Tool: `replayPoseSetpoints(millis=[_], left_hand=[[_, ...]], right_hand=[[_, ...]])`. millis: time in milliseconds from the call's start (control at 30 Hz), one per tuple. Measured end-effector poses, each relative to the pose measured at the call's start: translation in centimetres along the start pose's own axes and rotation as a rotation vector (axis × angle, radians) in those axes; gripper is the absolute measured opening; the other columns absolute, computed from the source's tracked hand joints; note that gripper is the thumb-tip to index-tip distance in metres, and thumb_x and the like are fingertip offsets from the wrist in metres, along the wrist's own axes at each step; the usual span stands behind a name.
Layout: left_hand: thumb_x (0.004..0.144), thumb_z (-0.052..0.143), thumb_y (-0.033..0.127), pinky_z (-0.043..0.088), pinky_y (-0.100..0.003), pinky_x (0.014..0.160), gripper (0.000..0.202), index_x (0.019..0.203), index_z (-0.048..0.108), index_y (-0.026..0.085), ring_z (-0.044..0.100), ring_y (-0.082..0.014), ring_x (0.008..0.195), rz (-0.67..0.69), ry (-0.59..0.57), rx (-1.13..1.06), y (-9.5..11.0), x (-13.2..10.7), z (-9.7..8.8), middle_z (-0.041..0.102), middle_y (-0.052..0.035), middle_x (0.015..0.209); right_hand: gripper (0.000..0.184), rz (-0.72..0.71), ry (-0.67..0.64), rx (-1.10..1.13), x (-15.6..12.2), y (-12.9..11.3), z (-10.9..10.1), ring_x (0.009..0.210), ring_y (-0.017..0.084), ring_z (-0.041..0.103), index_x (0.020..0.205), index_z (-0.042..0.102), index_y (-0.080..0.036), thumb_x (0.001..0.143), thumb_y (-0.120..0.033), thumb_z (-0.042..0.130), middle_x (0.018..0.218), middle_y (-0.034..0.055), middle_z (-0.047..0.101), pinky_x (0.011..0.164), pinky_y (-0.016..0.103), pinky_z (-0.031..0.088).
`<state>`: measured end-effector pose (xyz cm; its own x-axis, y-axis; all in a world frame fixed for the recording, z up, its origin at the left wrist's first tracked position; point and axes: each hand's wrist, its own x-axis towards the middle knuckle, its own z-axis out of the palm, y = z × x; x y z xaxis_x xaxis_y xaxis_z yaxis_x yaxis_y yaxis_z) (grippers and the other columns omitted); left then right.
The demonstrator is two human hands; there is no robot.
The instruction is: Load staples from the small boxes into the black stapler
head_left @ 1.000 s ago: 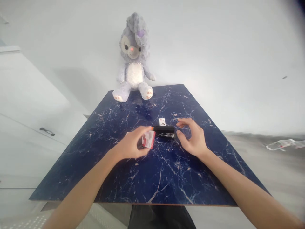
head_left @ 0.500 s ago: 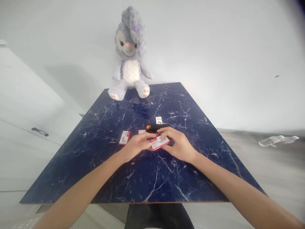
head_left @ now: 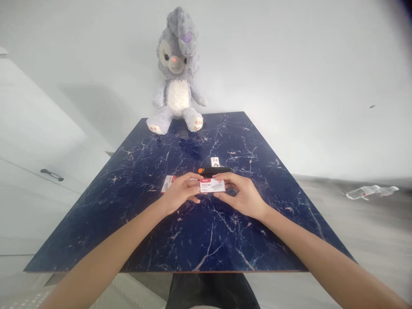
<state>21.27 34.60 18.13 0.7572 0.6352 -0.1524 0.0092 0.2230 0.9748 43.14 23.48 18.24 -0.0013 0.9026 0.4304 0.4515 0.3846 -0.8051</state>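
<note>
Between my two hands, a small red-and-white staples box [head_left: 212, 186] is held level with its printed face towards me. My left hand [head_left: 180, 192] closes on its left end, thumb and fingers at the edge. The right end is gripped by my right hand [head_left: 242, 195], fingers over the top and thumb below. Just beyond lies a black tool with an orange end [head_left: 210, 171], partly covered by my fingers; its kind is unclear. A second red-and-white box [head_left: 166, 183] rests left of my left hand, partly hidden by it. Farther back stands a small white printed box [head_left: 215, 162].
A large grey plush rabbit [head_left: 178, 81] sits at the far edge of the dark blue marbled table [head_left: 206, 240], against the wall. On the floor at right lies a clear plastic bottle [head_left: 371, 192]. A white cabinet with a dark handle [head_left: 51, 174] stands at left.
The staples box has turned from tilted to level and risen slightly. My left hand has shifted a little up and left, now hiding more of the second box.
</note>
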Motion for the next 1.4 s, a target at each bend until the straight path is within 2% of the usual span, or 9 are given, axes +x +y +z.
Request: replayPoseSetpoints(millis=[167,400,567,733,867,933,1067,1233,1400], left_hand=[[0.074,0.083,0.032,0.060,-0.028,0.061,0.030,0.096,0.069,0.017,0.074,-0.0193,0.074,0.053,0.150,0.089,0.4,0.0,0.5,0.078,-0.0081,0.091],[0.073,0.078,0.025,0.057,-0.022,0.055,0.020,0.087,0.067,0.017,0.073,-0.0176,0.076,0.167,0.343,-0.063,1.1,0.3,-0.4,0.076,-0.0037,0.086],[0.076,0.078,0.026,0.059,-0.023,0.060,0.020,0.092,0.068,0.019,0.073,-0.0175,0.080,0.192,0.296,-0.073,0.8,0.3,-0.8,0.076,-0.0032,0.090],[0.082,0.076,0.036,0.063,-0.032,0.071,0.029,0.107,0.073,0.020,0.074,-0.0219,0.086,0.090,0.153,0.047,0.1,0.0,0.3,0.077,-0.0090,0.104],[0.085,0.075,0.035,0.063,-0.031,0.078,0.031,0.112,0.076,0.022,0.074,-0.0212,0.093,0.071,0.136,-0.077,0.0,0.0,0.5,0.076,-0.0087,0.112],[0.084,0.075,0.033,0.063,-0.031,0.081,0.028,0.111,0.077,0.023,0.073,-0.0221,0.099,0.084,0.149,-0.121,0.0,0.0,0.3,0.075,-0.0085,0.115],[0.085,0.075,0.034,0.063,-0.036,0.087,0.029,0.111,0.077,0.021,0.072,-0.0252,0.105,0.088,0.117,-0.164,0.0,0.0,0.1,0.074,-0.0103,0.116],[0.082,0.079,0.035,0.061,-0.038,0.088,0.035,0.113,0.076,0.021,0.072,-0.0257,0.104,0.109,0.089,-0.099,0.3,-0.2,0.3,0.075,-0.0109,0.114],[0.077,0.083,0.032,0.060,-0.044,0.089,0.034,0.109,0.076,0.021,0.071,-0.0275,0.105,0.133,0.084,-0.040,0.1,-0.3,0.5,0.076,-0.0102,0.111]], right_hand=[[0.048,0.015,-0.027,-0.013,0.1,0.1,-0.1,0.097,0.023,0.073,0.128,0.062,-0.026,0.083,-0.033,0.078,0.113,0.0056,0.074,0.089,0.041,0.064],[0.041,-0.022,0.040,-0.103,0.3,0.1,-1.0,0.092,0.021,0.074,0.124,0.064,-0.026,0.085,-0.034,0.076,0.113,0.0053,0.074,0.088,0.040,0.064],[0.029,-0.126,0.043,-0.214,0.4,0.3,-1.1,0.099,0.023,0.071,0.117,0.067,-0.025,0.089,-0.032,0.071,0.121,0.0066,0.071,0.087,0.041,0.063],[0.051,-0.079,-0.042,-0.156,0.0,0.6,-0.6,0.091,0.021,0.073,0.137,0.057,-0.029,0.089,-0.035,0.073,0.117,0.0048,0.073,0.086,0.039,0.064],[0.059,-0.093,-0.021,-0.051,-0.1,0.1,-0.8,0.099,0.023,0.073,0.141,0.053,-0.030,0.087,-0.037,0.075,0.132,0.0067,0.067,0.091,0.041,0.063],[0.057,-0.045,-0.002,0.041,0.0,-0.2,-1.0,0.104,0.024,0.072,0.140,0.054,-0.028,0.088,-0.039,0.074,0.133,0.0080,0.066,0.092,0.043,0.063],[0.043,0.114,0.007,0.127,0.1,-0.4,-1.0,0.099,0.025,0.074,0.129,0.064,-0.026,0.090,-0.040,0.071,0.118,0.0072,0.074,0.088,0.044,0.064],[0.048,0.279,0.046,0.314,0.4,0.1,-0.7,0.090,0.023,0.075,0.124,0.065,-0.024,0.082,-0.042,0.078,0.102,0.0065,0.078,0.082,0.040,0.065],[0.032,0.351,0.080,0.492,0.6,0.5,-0.7,0.094,0.020,0.074,0.104,0.068,-0.022,0.082,-0.042,0.079,0.106,0.0052,0.076,0.088,0.038,0.064]])
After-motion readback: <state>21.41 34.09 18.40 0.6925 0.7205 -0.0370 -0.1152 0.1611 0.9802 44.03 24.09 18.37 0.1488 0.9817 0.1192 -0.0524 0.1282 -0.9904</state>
